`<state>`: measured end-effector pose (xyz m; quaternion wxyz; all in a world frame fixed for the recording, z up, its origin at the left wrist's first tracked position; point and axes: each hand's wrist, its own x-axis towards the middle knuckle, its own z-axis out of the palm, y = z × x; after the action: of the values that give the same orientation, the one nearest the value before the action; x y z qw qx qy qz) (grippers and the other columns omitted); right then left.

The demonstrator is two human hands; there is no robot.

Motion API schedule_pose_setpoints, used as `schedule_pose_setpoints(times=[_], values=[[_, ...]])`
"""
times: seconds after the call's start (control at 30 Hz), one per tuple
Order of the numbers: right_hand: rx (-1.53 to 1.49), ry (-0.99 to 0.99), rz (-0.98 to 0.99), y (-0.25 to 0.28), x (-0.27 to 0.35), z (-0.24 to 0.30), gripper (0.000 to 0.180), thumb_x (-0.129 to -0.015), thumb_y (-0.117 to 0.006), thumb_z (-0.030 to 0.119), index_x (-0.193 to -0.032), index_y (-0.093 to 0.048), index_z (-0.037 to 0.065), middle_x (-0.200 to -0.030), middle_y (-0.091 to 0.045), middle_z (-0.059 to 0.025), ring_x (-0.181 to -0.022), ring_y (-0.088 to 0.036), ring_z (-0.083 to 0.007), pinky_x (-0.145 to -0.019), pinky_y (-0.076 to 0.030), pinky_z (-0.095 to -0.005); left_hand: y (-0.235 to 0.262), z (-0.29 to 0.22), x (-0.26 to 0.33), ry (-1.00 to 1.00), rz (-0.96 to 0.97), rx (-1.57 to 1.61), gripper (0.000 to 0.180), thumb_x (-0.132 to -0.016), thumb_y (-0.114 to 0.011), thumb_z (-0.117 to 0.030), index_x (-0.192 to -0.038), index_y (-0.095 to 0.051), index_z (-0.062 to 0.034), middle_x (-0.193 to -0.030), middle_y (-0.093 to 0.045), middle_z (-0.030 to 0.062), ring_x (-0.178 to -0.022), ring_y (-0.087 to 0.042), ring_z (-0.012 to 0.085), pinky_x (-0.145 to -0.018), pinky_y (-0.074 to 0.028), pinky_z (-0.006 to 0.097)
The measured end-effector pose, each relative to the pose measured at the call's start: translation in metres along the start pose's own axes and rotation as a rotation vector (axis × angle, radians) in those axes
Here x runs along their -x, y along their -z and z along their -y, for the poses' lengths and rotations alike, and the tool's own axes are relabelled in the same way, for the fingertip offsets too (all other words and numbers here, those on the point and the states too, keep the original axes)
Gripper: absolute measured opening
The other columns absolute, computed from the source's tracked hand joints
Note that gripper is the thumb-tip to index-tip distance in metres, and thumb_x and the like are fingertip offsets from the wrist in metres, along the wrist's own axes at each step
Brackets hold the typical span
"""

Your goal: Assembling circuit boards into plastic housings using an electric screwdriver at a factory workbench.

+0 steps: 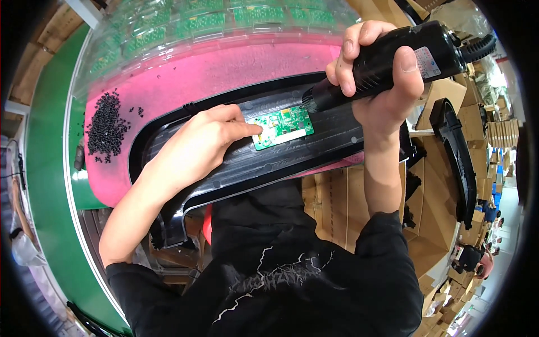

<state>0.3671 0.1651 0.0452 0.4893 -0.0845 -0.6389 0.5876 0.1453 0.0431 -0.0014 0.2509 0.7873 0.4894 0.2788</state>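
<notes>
A black electric screwdriver [382, 64] is gripped in my right hand [387, 84], its fingers wrapped round the body. The tool lies nearly level, and its nose end meets the right end of a green circuit board [283, 127]. That board rests inside a long black plastic housing [247, 172], which lies with its hollow side up. My left hand [205, 137] reaches over the housing with its fingers curled, and a fingertip holds down the board's left end. Whether a screw sits under the screwdriver's tip cannot be seen.
On the pink mat [224, 67], a heap of small black screws [105, 126] lies at the left. Clear plastic trays [213, 19] with several green boards stand at the back. Another curved black housing part [457, 163] leans in a cardboard box [432, 224] at the right.
</notes>
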Motion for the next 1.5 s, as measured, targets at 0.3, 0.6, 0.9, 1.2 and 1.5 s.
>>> schedule_pose_setpoints(times=[0.3,0.6,0.9,1.2,1.5], values=[[-0.125,-0.250,-0.118,-0.025,0.000,0.003,0.028,-0.087,-0.061,0.012,-0.108,-0.050,-0.002,-0.084,-0.057,-0.0138,-0.061,-0.057,-0.0179,-0.057,-0.049,-0.0284,-0.001,-0.007,-0.001,-0.013,0.026,-0.185,0.045,-0.068,-0.054,0.015,-0.107,-0.069,-0.0023,-0.091,-0.060,0.0138,-0.085,-0.061,0.0318,-0.075,-0.050,0.038],[0.136,-0.035,0.042,-0.020,-0.001,0.008,0.037,-0.089,-0.054,0.037,-0.102,-0.051,0.003,-0.080,-0.052,-0.0094,-0.053,-0.046,-0.0134,-0.057,-0.040,-0.0296,0.004,-0.002,0.000,-0.024,-0.016,-0.025,0.038,-0.071,-0.057,0.015,-0.104,-0.068,-0.0008,-0.089,-0.063,0.0139,-0.082,-0.063,0.0316,-0.071,-0.051,0.037],[-0.400,0.177,0.226,-0.038,0.008,0.019,0.050,-0.083,-0.057,0.056,-0.100,-0.051,0.009,-0.081,-0.052,0.0005,-0.048,-0.051,-0.0080,-0.052,-0.044,-0.0287,0.014,-0.011,-0.002,0.004,-0.228,0.458,0.014,-0.078,-0.071,0.003,-0.092,-0.070,0.0029,-0.089,-0.069,0.0112,-0.079,-0.066,0.0169,-0.071,-0.053,0.027],[-0.379,0.255,0.128,-0.056,0.011,0.047,0.044,-0.073,-0.070,0.041,-0.094,-0.051,0.007,-0.079,-0.052,-0.0003,-0.047,-0.051,-0.0092,-0.052,-0.044,-0.0284,0.017,-0.003,0.003,0.190,-0.201,0.856,0.014,-0.082,-0.070,0.002,-0.095,-0.070,0.0029,-0.086,-0.069,0.0092,-0.076,-0.065,0.0113,-0.066,-0.052,0.022],[-0.358,0.294,0.098,-0.059,0.013,0.052,0.043,-0.070,-0.072,0.039,-0.094,-0.054,0.007,-0.080,-0.053,0.0010,-0.048,-0.051,-0.0090,-0.053,-0.044,-0.0289,0.019,-0.007,0.004,0.172,-0.191,0.843,0.018,-0.080,-0.071,0.006,-0.097,-0.068,0.0051,-0.089,-0.069,0.0117,-0.077,-0.066,0.0129,-0.067,-0.055,0.023]])
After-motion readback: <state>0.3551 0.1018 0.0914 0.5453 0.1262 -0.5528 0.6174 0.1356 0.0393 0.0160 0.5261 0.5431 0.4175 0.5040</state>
